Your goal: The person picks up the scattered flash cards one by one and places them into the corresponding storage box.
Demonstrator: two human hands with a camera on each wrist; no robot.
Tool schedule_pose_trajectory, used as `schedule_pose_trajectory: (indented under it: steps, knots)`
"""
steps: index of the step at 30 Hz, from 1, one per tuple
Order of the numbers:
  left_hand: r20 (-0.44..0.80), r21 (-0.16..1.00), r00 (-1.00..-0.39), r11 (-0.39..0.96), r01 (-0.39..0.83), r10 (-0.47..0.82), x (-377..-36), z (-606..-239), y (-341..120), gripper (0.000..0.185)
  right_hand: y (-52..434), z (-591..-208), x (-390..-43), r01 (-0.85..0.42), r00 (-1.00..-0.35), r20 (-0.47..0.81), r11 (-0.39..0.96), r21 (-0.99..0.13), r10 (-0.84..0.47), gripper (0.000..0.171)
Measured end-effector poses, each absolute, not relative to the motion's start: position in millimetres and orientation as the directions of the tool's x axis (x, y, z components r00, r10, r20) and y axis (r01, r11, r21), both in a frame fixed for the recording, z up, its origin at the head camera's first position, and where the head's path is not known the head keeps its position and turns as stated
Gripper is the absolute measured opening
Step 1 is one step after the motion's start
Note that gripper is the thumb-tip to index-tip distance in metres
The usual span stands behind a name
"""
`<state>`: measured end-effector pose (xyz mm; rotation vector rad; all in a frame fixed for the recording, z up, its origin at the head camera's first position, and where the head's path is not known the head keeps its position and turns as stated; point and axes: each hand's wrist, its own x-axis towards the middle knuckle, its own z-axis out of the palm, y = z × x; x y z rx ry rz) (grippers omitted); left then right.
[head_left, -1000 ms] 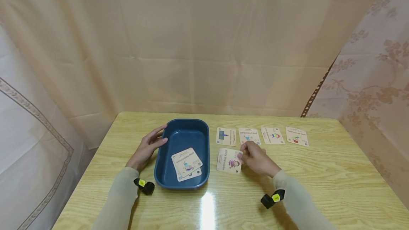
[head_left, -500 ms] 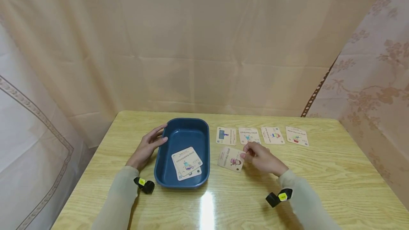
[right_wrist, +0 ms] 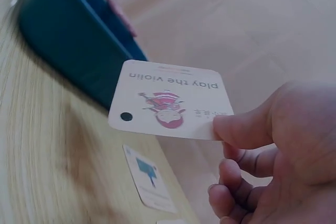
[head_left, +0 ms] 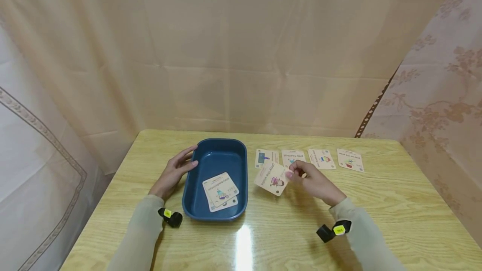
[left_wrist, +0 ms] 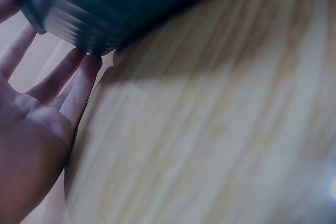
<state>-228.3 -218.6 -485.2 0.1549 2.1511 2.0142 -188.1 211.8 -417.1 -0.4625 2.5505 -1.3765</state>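
Note:
My right hand (head_left: 314, 182) pinches the "play the violin" card (head_left: 272, 179) at its edge, thumb on top. In the right wrist view this card (right_wrist: 169, 98) is raised over the table, its printed side and dark corner hole showing. My left hand (head_left: 176, 173) lies along the left side of a blue tray (head_left: 244, 179), thumb and fingertips at the rim. The left wrist view has the fingers (left_wrist: 79, 85) spread against the tray's outer wall. Inside the tray, a "play badminton" card (head_left: 221, 189) overlaps another card (head_left: 226, 207).
Along the back of the wooden table (head_left: 301, 237) lies a row of cards: one with a blue board picture (head_left: 263, 158), a "play football" card (head_left: 295, 157), a card with a colourful figure (head_left: 321, 160) and one at the right end (head_left: 350, 160). Beige cloth (head_left: 241, 53) hangs behind.
My right hand has lifted the violin card off the table and tilted it, drawing back slightly to the right. The left hand stays at the tray.

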Motion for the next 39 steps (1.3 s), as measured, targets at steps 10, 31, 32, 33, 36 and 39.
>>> schedule_pose_trajectory:
  steps: [10, 31, 32, 33, 36, 39]
  knots:
    - [-0.042, 0.998, -0.976, 0.049, -0.033, 0.214, -230, -488, -219, 0.062, 200, -407, -186, -0.110, -0.934, -0.040, 0.393, -0.913, -0.356, 0.020]
    - [-0.055, 0.998, -0.977, 0.053, -0.045, 0.206, -228, -486, -218, 0.063, 144, -418, -191, -0.118, -0.934, 0.015, 0.266, -0.957, -0.358, 0.012]
    - [-0.058, 0.997, -0.977, 0.055, -0.047, 0.205, -228, -486, -218, 0.063, 142, -418, -191, -0.117, -0.935, 0.016, 0.265, -0.957, -0.355, 0.012]
    - [-0.059, 0.997, -0.977, 0.055, -0.048, 0.207, -228, -487, -218, 0.063, 139, -419, -191, -0.115, -0.935, 0.014, 0.266, -0.957, -0.354, 0.012]
    - [-0.060, 0.997, -0.976, 0.051, -0.050, 0.208, -229, -487, -218, 0.063, 133, -421, -192, -0.102, -0.939, 0.005, 0.266, -0.959, -0.344, 0.010]
    - [-0.055, 0.998, -0.975, 0.051, -0.046, 0.213, -230, -488, -219, 0.063, 127, -424, -193, -0.084, -0.944, -0.010, 0.269, -0.959, -0.329, 0.010]
